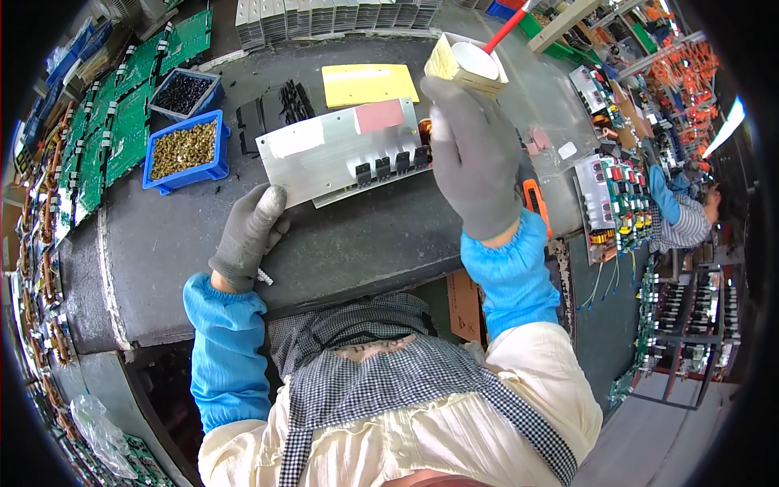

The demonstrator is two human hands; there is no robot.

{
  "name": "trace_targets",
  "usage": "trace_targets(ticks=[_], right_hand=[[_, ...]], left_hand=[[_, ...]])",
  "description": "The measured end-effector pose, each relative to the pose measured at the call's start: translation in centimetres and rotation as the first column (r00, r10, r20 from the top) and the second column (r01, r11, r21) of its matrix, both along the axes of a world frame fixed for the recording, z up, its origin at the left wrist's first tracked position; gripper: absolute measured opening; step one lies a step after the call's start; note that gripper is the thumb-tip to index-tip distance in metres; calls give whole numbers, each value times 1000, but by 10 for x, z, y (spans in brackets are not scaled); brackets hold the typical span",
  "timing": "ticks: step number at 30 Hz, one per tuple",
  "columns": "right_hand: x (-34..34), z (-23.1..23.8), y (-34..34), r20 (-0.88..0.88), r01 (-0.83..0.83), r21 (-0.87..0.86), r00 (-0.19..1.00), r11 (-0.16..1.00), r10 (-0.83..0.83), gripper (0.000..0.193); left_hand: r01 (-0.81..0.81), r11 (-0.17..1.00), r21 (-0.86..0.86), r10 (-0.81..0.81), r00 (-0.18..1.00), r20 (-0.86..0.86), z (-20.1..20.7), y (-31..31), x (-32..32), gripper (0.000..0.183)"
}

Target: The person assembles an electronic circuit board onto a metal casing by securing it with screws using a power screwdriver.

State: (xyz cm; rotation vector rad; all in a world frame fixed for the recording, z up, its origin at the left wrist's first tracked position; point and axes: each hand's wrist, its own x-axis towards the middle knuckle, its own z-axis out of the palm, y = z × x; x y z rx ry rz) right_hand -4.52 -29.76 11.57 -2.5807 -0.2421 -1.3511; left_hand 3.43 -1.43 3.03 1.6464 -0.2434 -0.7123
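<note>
Your grey-gloved left hand [246,234], fingers curled nearly closed, pinches the flat silver metal plate [324,169] by its lower-left corner, above the dark grey bench [365,243]. Grey-gloved right hand [475,150]: fingers straight, together — hold can't be told. Green circuit boards [185,40] left.

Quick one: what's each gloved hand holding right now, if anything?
Left hand: closed on the metal plate's lower left corner.
Right hand: at the plate's right end; whether it grips anything cannot be told.
</note>
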Motion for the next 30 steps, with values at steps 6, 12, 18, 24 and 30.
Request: trace_targets(ticks=[6,12,18,24,30], right_hand=[[-20,-6,13,-217,-87,-152,975,985,53,45],[-14,-22,25,-226,-43,-155,974,987,7,37],[-14,-23,28,-241,-18,-130,970,991,-14,40],[-14,-21,31,-259,-8,-125,966,992,-24,42],[-14,-20,36,-267,14,-124,962,992,-47,47]], left_hand=[[50,998,-25,-50,999,-2,-1,2,3,98],[38,999,-12,-38,999,2,-3,1,2,98],[33,999,2,-33,999,-6,1,-1,1,105],[-1,1000,23,1,1000,-7,5,-3,-2,103],[-5,1000,16,5,1000,-2,0,-1,0,102]])
